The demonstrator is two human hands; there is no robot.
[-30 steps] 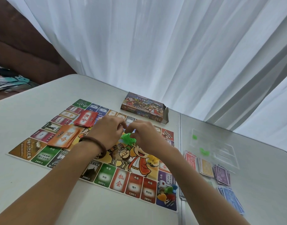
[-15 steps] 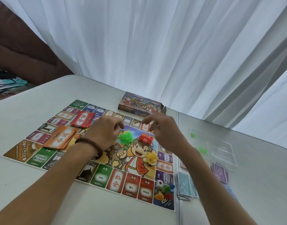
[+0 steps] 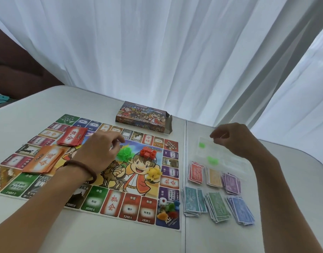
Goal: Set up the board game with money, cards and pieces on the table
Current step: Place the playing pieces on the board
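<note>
Six stacks of paper money (image 3: 218, 206) are lying in two rows on the near right of the table (image 3: 38, 110), all of them showing now that the right arm has lifted clear.

- Board (image 3: 127, 207): lying flat at centre left, as before.
- Red card stack (image 3: 73, 136) and orange card stack (image 3: 44, 161): resting fanned on the board's left part.
- Green pieces (image 3: 125, 154), red pieces (image 3: 148, 154), yellow pieces (image 3: 153, 173): sitting in three small heaps on the board's middle picture.
- Die (image 3: 162, 201) and coloured tokens (image 3: 169, 209): sitting on the near right corner square.
- Game box (image 3: 144, 115): standing just beyond the board's far edge.
- Left hand (image 3: 100, 152), with a bracelet (image 3: 80, 168) at the wrist: hovering over the board just left of the green heap, fingers loosely bent and holding nothing visible.
- Right hand (image 3: 231, 139): having moved off the board to the right, now hanging over the far edge of a clear bag (image 3: 230, 161). Its fingers are curling, but whether they are pinching the bag cannot be told.
</note>
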